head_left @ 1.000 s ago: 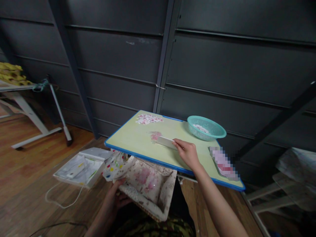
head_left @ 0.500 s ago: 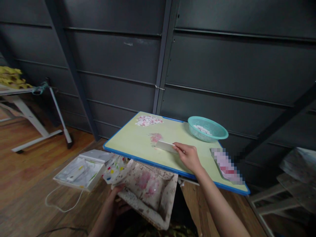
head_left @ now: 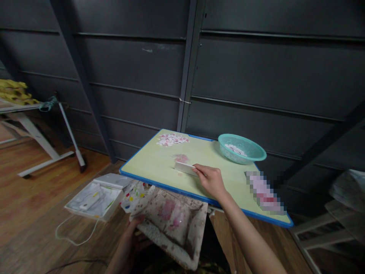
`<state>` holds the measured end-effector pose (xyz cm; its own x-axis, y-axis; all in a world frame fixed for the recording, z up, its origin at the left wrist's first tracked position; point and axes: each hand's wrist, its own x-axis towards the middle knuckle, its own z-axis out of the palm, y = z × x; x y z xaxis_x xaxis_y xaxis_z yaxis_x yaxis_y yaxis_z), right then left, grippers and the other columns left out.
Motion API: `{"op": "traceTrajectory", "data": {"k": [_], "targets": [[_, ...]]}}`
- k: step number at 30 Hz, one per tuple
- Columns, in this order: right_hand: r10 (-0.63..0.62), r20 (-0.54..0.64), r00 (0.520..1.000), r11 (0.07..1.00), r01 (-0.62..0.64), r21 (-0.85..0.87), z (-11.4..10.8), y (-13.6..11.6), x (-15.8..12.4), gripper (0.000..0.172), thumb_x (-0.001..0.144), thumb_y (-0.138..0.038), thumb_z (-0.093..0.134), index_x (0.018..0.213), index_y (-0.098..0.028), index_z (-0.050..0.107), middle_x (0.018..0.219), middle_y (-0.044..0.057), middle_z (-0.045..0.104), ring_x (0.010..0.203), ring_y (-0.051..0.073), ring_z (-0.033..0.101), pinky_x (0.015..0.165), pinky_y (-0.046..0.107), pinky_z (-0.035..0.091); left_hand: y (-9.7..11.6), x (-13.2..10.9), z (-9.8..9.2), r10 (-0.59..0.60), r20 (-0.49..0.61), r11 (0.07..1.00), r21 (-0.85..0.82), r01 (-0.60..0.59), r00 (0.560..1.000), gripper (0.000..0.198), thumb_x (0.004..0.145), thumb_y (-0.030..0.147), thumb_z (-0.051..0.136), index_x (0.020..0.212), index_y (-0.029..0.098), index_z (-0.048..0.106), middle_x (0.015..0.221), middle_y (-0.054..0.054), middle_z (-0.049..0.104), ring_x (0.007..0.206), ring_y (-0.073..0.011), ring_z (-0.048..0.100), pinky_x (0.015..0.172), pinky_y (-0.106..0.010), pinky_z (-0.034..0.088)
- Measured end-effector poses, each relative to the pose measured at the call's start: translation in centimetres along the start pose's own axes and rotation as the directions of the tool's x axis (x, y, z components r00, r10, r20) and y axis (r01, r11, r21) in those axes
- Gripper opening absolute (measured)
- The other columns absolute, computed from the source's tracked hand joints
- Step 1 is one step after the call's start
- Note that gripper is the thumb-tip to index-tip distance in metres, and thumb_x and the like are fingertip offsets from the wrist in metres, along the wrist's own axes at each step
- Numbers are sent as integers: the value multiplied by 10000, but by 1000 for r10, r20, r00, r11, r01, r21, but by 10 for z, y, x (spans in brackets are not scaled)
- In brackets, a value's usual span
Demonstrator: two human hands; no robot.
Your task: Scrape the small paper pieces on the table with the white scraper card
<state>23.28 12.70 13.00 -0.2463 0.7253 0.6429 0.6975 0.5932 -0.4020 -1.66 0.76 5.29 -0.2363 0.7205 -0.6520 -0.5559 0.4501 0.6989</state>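
My right hand (head_left: 209,179) pinches the end of a flat white scraper-like strip (head_left: 185,168), its edge low over the yellow board (head_left: 145,161) with a blue rim. Just beyond the strip is a pinkish smear (head_left: 181,158). A pile of small white and pink pieces (head_left: 172,139) lies at the board's far left. My left hand (head_left: 136,232) grips the left side of a stained, box-like tray (head_left: 159,238) below the board's near edge; pink residue marks its inside. Part of that hand is hidden under the tray.
A turquoise basket (head_left: 242,148) holding white pieces stands at the board's back right, a pixelated flat item (head_left: 265,192) nearer. An open white box (head_left: 95,199) with a cord is at left. White table legs (head_left: 42,139) stand farther left; a dark panelled wall (head_left: 137,64) rises behind.
My right hand and the white strip have moved left and slightly toward the board's near edge. The left hand still holds the tray.
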Motion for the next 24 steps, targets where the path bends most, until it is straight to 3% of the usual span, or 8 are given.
{"op": "traceTrajectory", "data": {"k": [5, 12, 16, 24], "targets": [[-22, 18, 1000, 999, 21, 34, 1, -1, 1, 251, 889, -312, 500, 950, -237, 731, 923, 44, 740, 770, 199, 702, 690, 277, 528, 0, -2, 0, -28, 26, 1000, 11, 28, 999, 554, 732, 309, 656, 1233, 194, 451, 750, -38, 667, 621, -237, 683, 609, -395, 575], [-27, 6, 1000, 999, 27, 45, -10, -2, -1, 234, 886, -294, 508, 920, -233, 731, 890, 45, 743, 732, 193, 699, 663, 271, 523, 0, -3, 4, -12, -10, 1000, 25, 13, 1000, 463, 752, 292, 616, 1179, 182, 473, 665, -27, 662, 579, -229, 664, 575, -379, 568], [9, -90, 996, 999, -5, 46, -16, -1, 0, 218, 877, -310, 525, 879, -231, 728, 864, 46, 744, 734, 196, 697, 651, 266, 516, -1, -3, 5, -26, -32, 999, 44, 28, 999, 387, 762, 292, 604, 1112, 169, 493, 615, -17, 626, 569, -217, 646, 557, -363, 564], [132, -107, 986, 985, -118, 127, -18, 8, 15, 288, 907, -348, 439, 913, -187, 677, 893, 71, 715, 795, 196, 650, 707, 284, 489, 0, 0, 5, -49, -17, 998, 39, 50, 999, 418, 770, 282, 614, 1147, 169, 474, 678, -21, 619, 556, -200, 637, 557, -370, 568]]}}
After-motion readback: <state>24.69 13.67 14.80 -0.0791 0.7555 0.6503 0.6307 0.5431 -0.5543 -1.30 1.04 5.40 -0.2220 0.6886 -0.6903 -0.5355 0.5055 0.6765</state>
